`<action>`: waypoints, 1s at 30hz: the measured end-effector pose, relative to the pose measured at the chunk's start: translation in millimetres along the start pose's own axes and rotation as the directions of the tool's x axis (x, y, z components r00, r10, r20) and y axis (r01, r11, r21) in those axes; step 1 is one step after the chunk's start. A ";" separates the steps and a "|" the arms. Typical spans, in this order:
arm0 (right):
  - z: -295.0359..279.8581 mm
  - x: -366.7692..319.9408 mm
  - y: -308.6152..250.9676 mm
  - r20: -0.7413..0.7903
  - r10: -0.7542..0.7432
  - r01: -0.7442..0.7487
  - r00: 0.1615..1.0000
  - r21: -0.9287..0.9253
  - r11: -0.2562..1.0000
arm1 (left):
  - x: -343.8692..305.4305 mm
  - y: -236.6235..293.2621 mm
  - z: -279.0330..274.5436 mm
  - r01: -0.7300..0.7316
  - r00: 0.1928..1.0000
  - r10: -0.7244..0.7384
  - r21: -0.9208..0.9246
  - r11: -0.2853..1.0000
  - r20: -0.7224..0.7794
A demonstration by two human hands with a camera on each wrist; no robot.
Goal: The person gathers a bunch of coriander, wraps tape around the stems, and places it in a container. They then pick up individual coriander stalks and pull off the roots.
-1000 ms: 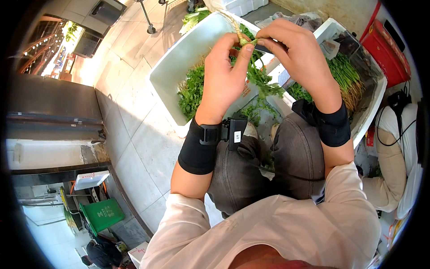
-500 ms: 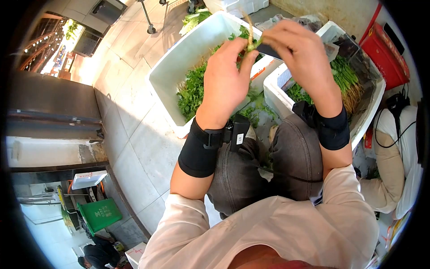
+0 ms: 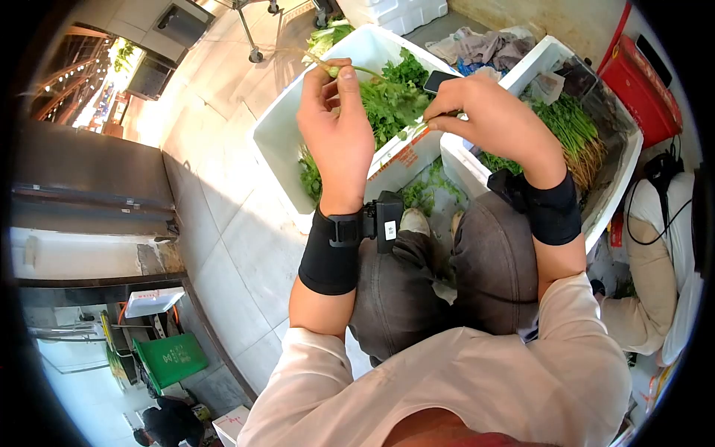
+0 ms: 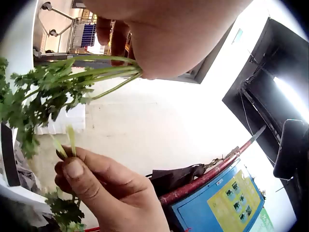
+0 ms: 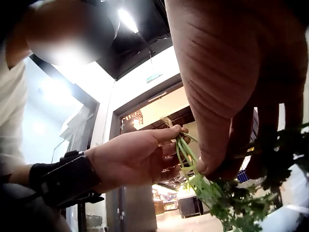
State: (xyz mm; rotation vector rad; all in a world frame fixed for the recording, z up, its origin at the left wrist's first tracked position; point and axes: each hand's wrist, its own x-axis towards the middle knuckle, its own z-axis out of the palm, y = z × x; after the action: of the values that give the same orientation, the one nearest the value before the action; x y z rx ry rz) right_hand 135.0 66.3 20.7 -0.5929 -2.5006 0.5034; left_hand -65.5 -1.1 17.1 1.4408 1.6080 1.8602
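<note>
My left hand (image 3: 339, 141) pinches a coriander plant near its root (image 3: 316, 59), above the left white foam box (image 3: 406, 164). Its green stems (image 4: 108, 72) run out to leafy tops, in the left wrist view. To the right, my right hand (image 3: 495, 123) pinches short pale stem pieces (image 4: 71, 140) between thumb and fingers, apart from the plant; some leaves (image 4: 65, 208) show below those fingers. More leafy greens (image 3: 383, 119) lie inside the left box, partly hidden by the left hand.
A second foam box (image 3: 456, 156) holds bunches of greens (image 3: 566, 123) with brown roots. A dark phone-like device (image 3: 439, 80) sits near the left box's edge. Loose leaves (image 3: 426, 190) lie on the floor between the boxes. A red bin (image 3: 640, 89) stands at the right.
My hands, close together before, have moved apart. The left hand has gone left with the rooted plant; the right hand has come lower, holding the stem pieces.
</note>
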 end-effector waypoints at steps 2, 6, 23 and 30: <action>3.2 2.0 0.5 0.010 -0.009 0.008 1.000 0.046 0.999 | 0.3 2.1 1.4 0.016 1.000 -0.016 -0.023 1.000 -0.015; 4.4 5.1 -1.8 0.010 -0.016 0.015 1.000 0.109 0.994 | 2.4 2.9 3.3 0.013 0.997 -0.024 -0.137 0.990 -0.075; 9.0 16.6 -16.9 -0.297 -0.019 0.064 0.955 0.142 0.988 | 0.5 3.5 1.7 -0.077 0.981 0.021 -0.291 0.954 -0.193; 11.6 18.5 -15.2 -0.476 -0.139 0.139 0.868 -0.036 0.990 | -4.9 13.0 9.0 -0.004 0.999 0.026 -0.405 0.914 0.047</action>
State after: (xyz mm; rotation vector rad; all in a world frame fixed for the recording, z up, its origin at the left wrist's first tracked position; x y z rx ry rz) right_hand 109.6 60.2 25.7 -0.4632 -2.0488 0.2591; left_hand -51.1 -3.9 24.9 1.3040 1.0992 1.9965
